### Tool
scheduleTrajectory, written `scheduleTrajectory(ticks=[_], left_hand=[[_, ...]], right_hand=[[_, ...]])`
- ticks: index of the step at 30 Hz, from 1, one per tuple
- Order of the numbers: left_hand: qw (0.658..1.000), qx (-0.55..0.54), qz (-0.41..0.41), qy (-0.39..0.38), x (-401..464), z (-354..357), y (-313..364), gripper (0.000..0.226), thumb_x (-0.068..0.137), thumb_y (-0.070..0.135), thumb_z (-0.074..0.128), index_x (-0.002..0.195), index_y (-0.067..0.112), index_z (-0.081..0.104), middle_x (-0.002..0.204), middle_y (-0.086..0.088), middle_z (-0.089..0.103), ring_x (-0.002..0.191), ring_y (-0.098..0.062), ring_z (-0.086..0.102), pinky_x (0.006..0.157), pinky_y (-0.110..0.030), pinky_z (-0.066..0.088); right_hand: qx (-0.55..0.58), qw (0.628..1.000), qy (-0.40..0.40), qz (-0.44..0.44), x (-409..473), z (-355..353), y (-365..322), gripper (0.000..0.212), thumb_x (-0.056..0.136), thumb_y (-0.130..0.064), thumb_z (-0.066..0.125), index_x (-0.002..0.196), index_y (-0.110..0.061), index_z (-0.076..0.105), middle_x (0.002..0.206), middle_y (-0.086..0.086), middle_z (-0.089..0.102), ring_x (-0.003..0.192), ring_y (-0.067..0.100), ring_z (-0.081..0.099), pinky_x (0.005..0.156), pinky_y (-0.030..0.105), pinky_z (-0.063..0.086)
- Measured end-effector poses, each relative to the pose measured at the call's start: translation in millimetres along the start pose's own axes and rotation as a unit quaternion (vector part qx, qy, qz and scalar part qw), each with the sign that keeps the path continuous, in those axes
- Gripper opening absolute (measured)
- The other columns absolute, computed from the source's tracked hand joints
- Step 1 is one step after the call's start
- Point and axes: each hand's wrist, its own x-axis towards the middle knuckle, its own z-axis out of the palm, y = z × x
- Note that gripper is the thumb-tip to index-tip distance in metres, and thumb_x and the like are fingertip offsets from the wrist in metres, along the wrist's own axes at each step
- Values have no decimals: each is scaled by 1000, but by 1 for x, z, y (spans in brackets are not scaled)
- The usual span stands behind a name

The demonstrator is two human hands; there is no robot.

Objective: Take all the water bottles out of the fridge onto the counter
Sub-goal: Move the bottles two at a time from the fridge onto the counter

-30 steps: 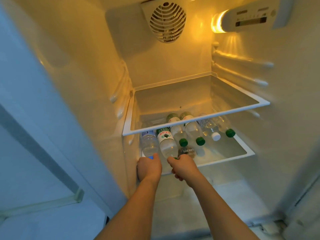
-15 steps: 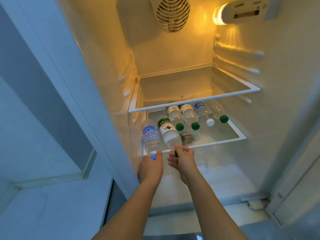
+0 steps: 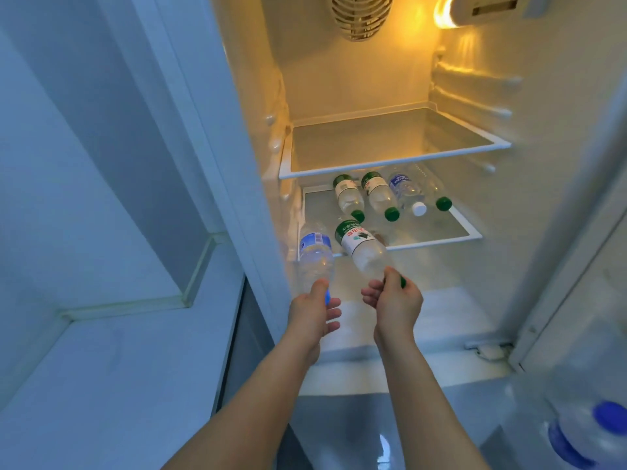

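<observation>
My left hand [image 3: 314, 312] grips the capped end of a clear blue-label bottle [image 3: 315, 256], held out in front of the fridge's lower glass shelf [image 3: 473, 236]. My right hand [image 3: 395, 301] holds a green-label bottle [image 3: 361, 247] by its green cap, its base pointing back at the shelf. Several more water bottles lie on that shelf, caps toward me: two green-capped ones [image 3: 347, 197] [image 3: 380, 195], a white-capped one [image 3: 405, 193] and another green-capped one [image 3: 436, 195] at the right.
The upper glass shelf [image 3: 393, 162] is bare. A white counter [image 3: 112, 368] lies at the lower left beside the fridge wall [image 3: 203, 106]. The open door [image 3: 576, 232] stands at the right, with a large blue-capped bottle [image 3: 590, 429] in the lower right corner.
Both hands have drawn back from the lower shelf, each pulling a bottle out over its front edge. My view has shifted left and down, showing more counter.
</observation>
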Motion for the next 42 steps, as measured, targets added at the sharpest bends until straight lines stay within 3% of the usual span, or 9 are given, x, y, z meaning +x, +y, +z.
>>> scheduleTrajectory(ticks=[5,12,15,18,23,28,34,38,42], left_hand=[[995,-94,-15,-36,-37,-20,6,27,95,39,53,96,11,54,89,-11,70,74,-20,66,70,-32,57],[1000,-9,16,-17,-82,-69,-3,37,92,37,54,99,2,62,78,-17,67,60,-23,63,69,-36,60],[999,37,32,11,-95,-90,-8,37,86,33,55,95,-2,62,56,-11,60,42,-22,57,53,-31,56],[985,147,61,66,-113,-113,-14,31,83,36,55,83,4,55,61,-19,68,43,-27,61,47,-24,51],[876,434,139,159,-138,-145,-33,36,81,41,54,68,8,46,68,-12,63,59,-27,57,50,-26,37],[815,545,97,173,-171,-184,-55,35,83,36,57,66,12,41,68,-4,48,58,-19,43,48,-26,28],[813,528,43,243,-219,-220,-80,32,82,29,57,66,13,35,66,-1,40,54,-15,34,48,-26,24],[823,468,44,319,-252,-233,-103,32,82,28,57,67,13,33,63,0,39,53,-15,31,47,-27,24],[809,444,12,385,-292,-246,-130,32,82,33,58,70,11,38,64,-3,47,57,-21,39,50,-29,31]], right_hand=[[-55,995,24,-75,-39,-19,-15,22,89,-22,51,83,-2,61,60,8,60,46,22,60,55,34,54],[-252,946,27,-201,-95,-53,-36,24,86,-30,49,75,-12,58,59,6,63,47,20,65,60,41,55],[-324,918,19,-230,-111,-66,-39,26,81,-39,47,72,-17,55,60,4,62,60,31,66,62,41,54],[-412,876,-14,-252,-130,-76,-37,25,78,-40,46,72,-17,53,67,6,61,66,33,64,59,35,47],[-531,800,-97,-264,-163,-76,-30,22,82,-32,53,74,-12,55,69,4,57,72,31,53,54,30,35],[-575,742,-235,-253,-184,-63,-5,22,77,-35,56,71,-14,57,67,2,60,70,27,57,56,30,40],[-584,654,-398,-271,-218,-41,26,26,78,-37,58,68,-13,54,62,2,53,64,25,52,53,30,38],[-562,629,-458,-281,-244,-39,50,29,78,-39,61,63,-20,45,57,-5,48,57,17,48,48,27,29],[-531,603,-529,-274,-282,-37,73,18,79,-39,62,82,-21,63,72,-4,63,69,18,58,58,28,44]])
